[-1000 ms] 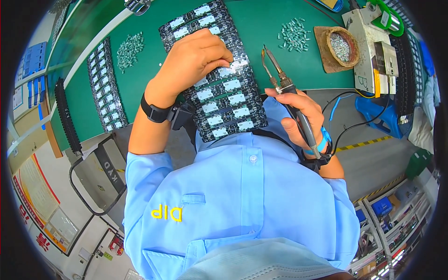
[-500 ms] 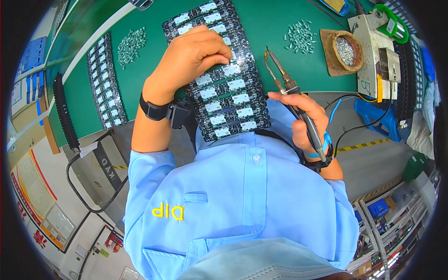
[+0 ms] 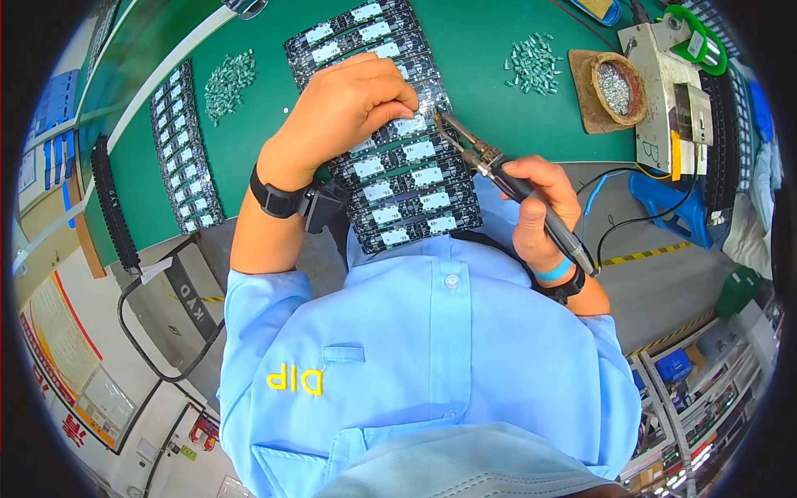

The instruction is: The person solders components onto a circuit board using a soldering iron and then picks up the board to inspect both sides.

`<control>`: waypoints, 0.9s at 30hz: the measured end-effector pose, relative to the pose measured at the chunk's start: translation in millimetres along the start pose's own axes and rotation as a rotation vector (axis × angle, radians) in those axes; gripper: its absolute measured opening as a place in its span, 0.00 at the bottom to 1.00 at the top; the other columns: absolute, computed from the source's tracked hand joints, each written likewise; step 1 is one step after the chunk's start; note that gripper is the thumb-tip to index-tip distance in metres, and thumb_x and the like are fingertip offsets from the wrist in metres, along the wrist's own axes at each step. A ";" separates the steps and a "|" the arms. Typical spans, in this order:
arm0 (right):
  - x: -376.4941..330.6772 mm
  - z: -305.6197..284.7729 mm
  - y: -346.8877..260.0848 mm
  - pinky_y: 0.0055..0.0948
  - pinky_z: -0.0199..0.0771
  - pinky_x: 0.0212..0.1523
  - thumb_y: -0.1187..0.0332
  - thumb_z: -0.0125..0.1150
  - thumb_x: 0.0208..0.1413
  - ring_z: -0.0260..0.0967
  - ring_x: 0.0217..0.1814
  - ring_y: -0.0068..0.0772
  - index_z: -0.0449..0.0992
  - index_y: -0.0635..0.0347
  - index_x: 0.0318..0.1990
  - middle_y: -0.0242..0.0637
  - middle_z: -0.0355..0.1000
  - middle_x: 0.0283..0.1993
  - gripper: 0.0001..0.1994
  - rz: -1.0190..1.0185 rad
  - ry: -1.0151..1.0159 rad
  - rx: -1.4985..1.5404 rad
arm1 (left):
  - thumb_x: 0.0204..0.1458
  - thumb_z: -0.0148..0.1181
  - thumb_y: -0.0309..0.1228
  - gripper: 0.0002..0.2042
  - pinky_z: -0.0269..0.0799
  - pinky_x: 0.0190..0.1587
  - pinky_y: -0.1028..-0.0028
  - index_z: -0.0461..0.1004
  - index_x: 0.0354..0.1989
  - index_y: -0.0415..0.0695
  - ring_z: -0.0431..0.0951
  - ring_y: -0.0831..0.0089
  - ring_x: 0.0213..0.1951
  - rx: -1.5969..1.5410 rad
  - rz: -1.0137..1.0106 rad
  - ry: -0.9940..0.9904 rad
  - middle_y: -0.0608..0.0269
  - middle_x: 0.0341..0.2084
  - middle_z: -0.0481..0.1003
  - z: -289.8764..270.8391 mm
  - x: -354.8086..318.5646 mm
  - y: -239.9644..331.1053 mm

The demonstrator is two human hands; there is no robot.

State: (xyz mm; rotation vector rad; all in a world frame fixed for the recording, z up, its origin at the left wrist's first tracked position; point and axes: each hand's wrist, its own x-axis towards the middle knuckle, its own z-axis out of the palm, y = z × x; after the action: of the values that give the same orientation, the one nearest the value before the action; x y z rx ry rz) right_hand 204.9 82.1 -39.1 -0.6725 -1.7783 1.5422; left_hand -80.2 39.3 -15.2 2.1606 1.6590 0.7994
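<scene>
A long black panel of circuit boards (image 3: 407,177) with white labels lies at a slant in front of me and reaches past the green bench's near edge. My left hand (image 3: 353,98) rests over its middle, thumb and fingers pinched together at a board; whatever sits between the fingertips is hidden. In my right hand (image 3: 541,203) is a soldering iron (image 3: 515,187) with a thin second metal tube beside its tip. Its tip is at the panel's right side, close to my left fingertips; whether it touches is too small to tell.
Piles of small clear-green parts (image 3: 231,85) and similar parts (image 3: 534,64) flank the panel. Another board panel (image 3: 183,149) lies left. At right stand a round bowl (image 3: 640,95) of silvery bits, a soldering station (image 3: 652,137) and a green solder spool (image 3: 693,41). A black cable (image 3: 610,232) hangs nearby.
My right hand has brought the soldering iron left and down, so its tip is now over the panel near my left fingers. The left hand stays pinched at nearly the same spot.
</scene>
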 end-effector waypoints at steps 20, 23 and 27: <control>7.7 8.1 1.4 0.24 0.76 0.45 0.85 0.66 0.50 0.76 0.43 0.25 0.74 0.66 0.44 0.40 0.77 0.41 0.14 -0.013 -0.033 -0.043 | 0.40 0.70 0.23 0.07 0.72 0.32 0.71 0.78 0.29 0.41 0.76 0.65 0.29 0.002 -0.026 0.013 0.63 0.24 0.76 2.0 2.9 -0.7; 8.6 7.9 1.1 0.23 0.76 0.44 0.84 0.66 0.50 0.76 0.44 0.24 0.74 0.66 0.44 0.40 0.77 0.42 0.14 -0.016 -0.036 -0.055 | 0.41 0.70 0.23 0.07 0.72 0.31 0.71 0.78 0.29 0.42 0.76 0.66 0.29 0.010 -0.033 0.010 0.63 0.24 0.76 2.1 2.8 -1.1; 9.1 7.9 0.9 0.23 0.76 0.44 0.84 0.66 0.50 0.76 0.43 0.23 0.74 0.66 0.44 0.40 0.77 0.42 0.14 0.000 -0.029 -0.049 | 0.42 0.70 0.23 0.07 0.72 0.30 0.72 0.79 0.29 0.42 0.77 0.66 0.28 -0.014 -0.065 0.004 0.62 0.24 0.76 2.2 3.2 -0.3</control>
State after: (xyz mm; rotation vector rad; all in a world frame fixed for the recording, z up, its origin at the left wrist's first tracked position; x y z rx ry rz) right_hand 193.0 84.1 -39.1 -0.6766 -1.8433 1.5199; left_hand -78.6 42.6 -16.3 2.0854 1.7111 0.7958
